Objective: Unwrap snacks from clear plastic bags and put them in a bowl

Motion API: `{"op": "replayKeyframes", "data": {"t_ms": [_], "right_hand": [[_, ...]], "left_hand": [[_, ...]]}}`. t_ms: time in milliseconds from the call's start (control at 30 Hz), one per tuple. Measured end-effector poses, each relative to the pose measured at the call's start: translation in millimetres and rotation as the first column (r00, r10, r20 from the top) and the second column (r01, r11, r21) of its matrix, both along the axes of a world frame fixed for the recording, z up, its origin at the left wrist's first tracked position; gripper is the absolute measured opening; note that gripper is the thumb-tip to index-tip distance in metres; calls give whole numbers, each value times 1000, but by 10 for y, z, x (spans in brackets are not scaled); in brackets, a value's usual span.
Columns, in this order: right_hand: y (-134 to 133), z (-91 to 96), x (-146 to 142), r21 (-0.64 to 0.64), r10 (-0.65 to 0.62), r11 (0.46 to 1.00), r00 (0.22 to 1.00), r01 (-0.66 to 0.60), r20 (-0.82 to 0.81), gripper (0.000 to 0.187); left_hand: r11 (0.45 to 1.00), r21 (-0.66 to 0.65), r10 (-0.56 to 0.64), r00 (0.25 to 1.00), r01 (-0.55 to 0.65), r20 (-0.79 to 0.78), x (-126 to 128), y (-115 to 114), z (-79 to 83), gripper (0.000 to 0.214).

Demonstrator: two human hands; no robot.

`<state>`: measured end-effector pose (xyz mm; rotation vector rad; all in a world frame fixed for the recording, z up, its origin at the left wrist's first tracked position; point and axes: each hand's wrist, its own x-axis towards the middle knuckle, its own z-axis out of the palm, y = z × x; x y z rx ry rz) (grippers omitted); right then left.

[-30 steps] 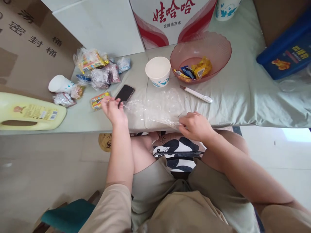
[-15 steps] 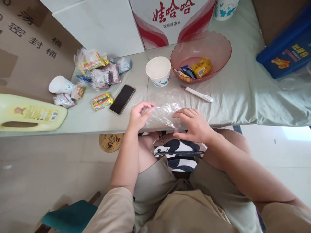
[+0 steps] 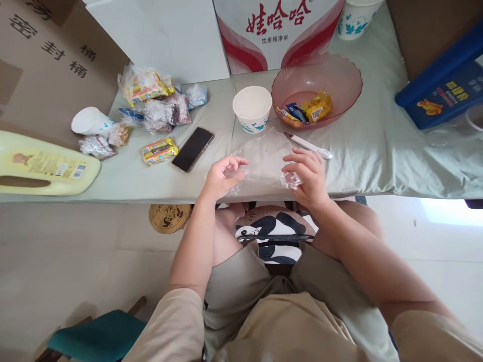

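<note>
A clear plastic bag (image 3: 264, 158) lies stretched between my two hands at the near edge of the cloth-covered table (image 3: 358, 151). My left hand (image 3: 223, 176) pinches the bag's left end, fingers curled. My right hand (image 3: 307, 173) grips the right end, where the film is bunched. Just behind the bag stand a white paper cup (image 3: 252, 108) and a pink plastic bowl (image 3: 317, 88) holding several wrapped snacks. A white pen-like stick (image 3: 309, 146) lies by my right hand.
A black phone (image 3: 192, 148) and a yellow snack packet (image 3: 160, 151) lie to the left. Farther left are a pile of wrapped snacks (image 3: 154, 98), a tipped paper cup (image 3: 90, 121) and a yellow jug (image 3: 45, 168). A red-and-white carton (image 3: 279, 30) stands behind, a blue box (image 3: 445, 85) at right.
My left hand left the snack packet near the phone and came right to the plastic bag. Both hands now hold the bag and have pulled it taut.
</note>
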<state>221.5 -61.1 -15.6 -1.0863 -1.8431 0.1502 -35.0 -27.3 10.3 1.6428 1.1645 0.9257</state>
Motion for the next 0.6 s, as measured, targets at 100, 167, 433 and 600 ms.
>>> {"op": "replayKeyframes", "data": {"t_ms": [100, 167, 433, 600], "right_hand": [[-73, 86, 196, -109, -103, 990, 988, 90, -113, 11], [-118, 118, 289, -254, -158, 960, 979, 121, -129, 10], [9, 151, 275, -378, -150, 919, 985, 107, -84, 10], [90, 126, 272, -463, -198, 875, 977, 140, -80, 11]], "left_hand": [[995, 69, -65, 990, 74, -127, -23, -60, 53, 32], [989, 79, -107, 976, 124, -191, -37, -106, 110, 32], [968, -141, -242, 931, 210, -274, -95, -89, 235, 26], [964, -246, -55, 982, 99, 181, -158, -31, 166, 53]]}}
